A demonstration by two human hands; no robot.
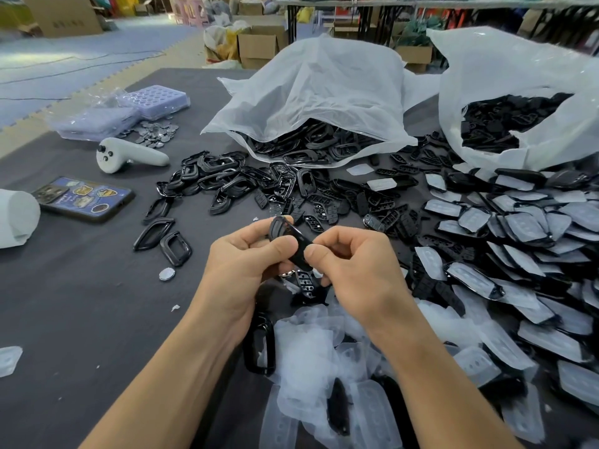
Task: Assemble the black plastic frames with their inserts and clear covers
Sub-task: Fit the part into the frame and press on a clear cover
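Both of my hands hold one black plastic frame (291,238) above the dark table. My left hand (246,264) grips its left end with curled fingers and thumb. My right hand (353,260) pinches its right end. Part of the frame is hidden by my thumbs. Loose black frames (223,179) lie in a heap behind my hands. Black inserts (327,209) are scattered to the right of them. Clear covers (317,351) are piled below my wrists. Assembled pieces with clear covers (518,241) fill the right side.
Two white plastic bags (324,92) (518,76) of black parts stand at the back. A white controller (129,155), a phone (86,197), small metal discs (155,132) and a purple tray (155,100) lie at the left. One disc (167,273) lies by my left hand.
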